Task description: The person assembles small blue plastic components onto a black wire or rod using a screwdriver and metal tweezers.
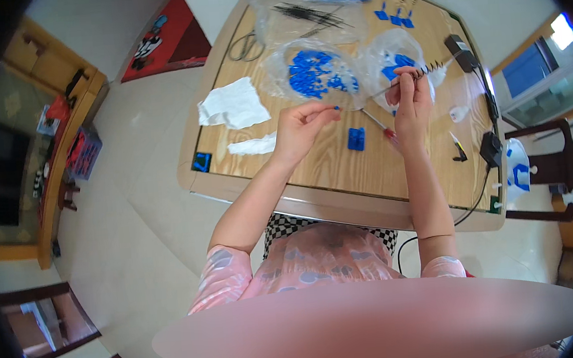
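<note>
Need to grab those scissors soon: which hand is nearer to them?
Left. The left hand is over the table's middle, below and right of the scissors at the far-left corner; the right hand is farther right.

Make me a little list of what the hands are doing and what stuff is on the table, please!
Left hand: pinches a small blue piece at its fingers
Right hand: holds a thin wire with a dark spring on it
Table: wooden, square
Clear bag of blue pieces: beyond the left hand
Blue block: lies between the hands
White paper: on the table's left side
Scissors: far left corner
Black wires: in a clear bag at the far side
</note>
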A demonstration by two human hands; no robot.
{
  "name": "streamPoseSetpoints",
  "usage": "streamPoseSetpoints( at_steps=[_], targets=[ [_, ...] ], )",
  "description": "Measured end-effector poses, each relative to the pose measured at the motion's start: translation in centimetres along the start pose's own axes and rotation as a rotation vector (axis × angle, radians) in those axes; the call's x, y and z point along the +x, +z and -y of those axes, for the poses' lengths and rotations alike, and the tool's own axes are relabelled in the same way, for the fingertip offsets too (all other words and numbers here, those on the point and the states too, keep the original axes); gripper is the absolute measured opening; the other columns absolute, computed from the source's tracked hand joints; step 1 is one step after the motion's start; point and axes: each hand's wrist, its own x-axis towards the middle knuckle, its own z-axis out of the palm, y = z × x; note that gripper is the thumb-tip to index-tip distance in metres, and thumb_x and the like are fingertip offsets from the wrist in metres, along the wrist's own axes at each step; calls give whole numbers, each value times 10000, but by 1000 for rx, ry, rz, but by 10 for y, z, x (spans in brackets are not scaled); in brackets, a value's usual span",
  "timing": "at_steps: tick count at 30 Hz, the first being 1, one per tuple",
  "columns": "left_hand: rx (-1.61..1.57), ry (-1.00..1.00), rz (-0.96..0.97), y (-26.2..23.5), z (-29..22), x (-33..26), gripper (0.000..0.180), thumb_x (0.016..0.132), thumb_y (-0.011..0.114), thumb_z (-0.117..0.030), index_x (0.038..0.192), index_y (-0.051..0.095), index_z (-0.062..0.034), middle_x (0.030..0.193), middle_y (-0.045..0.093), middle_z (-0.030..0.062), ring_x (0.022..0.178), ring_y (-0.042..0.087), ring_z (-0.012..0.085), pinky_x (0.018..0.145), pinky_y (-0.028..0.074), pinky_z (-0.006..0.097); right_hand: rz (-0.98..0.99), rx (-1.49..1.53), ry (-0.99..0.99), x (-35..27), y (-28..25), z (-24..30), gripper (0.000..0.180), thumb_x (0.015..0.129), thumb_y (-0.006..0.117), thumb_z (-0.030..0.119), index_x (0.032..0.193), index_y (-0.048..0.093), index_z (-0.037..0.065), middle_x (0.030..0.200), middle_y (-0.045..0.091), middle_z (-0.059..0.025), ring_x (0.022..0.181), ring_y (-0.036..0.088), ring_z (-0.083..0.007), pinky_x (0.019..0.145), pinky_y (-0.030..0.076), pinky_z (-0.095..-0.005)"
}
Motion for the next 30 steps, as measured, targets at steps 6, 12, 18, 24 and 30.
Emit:
streamPoseSetpoints(
  at_steps=[6,12,18,24,30],
  targets=[
    [39,-60,100,41,32,54,132,847,612,-42,932,686,26,847,685,71,755,605,99,686,455,222,-78,-112,-99,-8,-48,-30,127,949,458,84,988,549,5,777,560,-40,686,541,-96,644,459,-239],
    [56,-82,104,39,64,58,149,834,644,-37,966,675,24,881,683,75,770,603,101,706,468,230,-34,-249,-99,-17,-49,-38,95,915,512,59,954,562,-11,787,594,-61,692,587,-125,647,478,-254],
    [84,-170,116,39,64,54,144,829,650,-32,960,676,23,859,682,72,770,608,104,704,469,224,-8,-279,-186,-20,-50,-42,79,899,533,46,944,563,-11,831,618,-87,723,625,-148,649,483,-270],
    [102,-177,137,38,62,52,142,832,650,-45,952,677,24,855,684,83,774,620,117,710,468,230,13,-56,-130,-21,-38,-27,86,920,483,10,976,533,-32,898,631,-97,804,640,-148,688,514,-258],
    [70,-223,111,37,67,55,146,828,654,-49,954,677,23,850,686,90,772,622,123,709,465,234,-29,-94,-223,-15,-34,-38,109,919,487,7,1006,530,-42,906,639,-106,790,645,-145,705,524,-260]
  ],
)
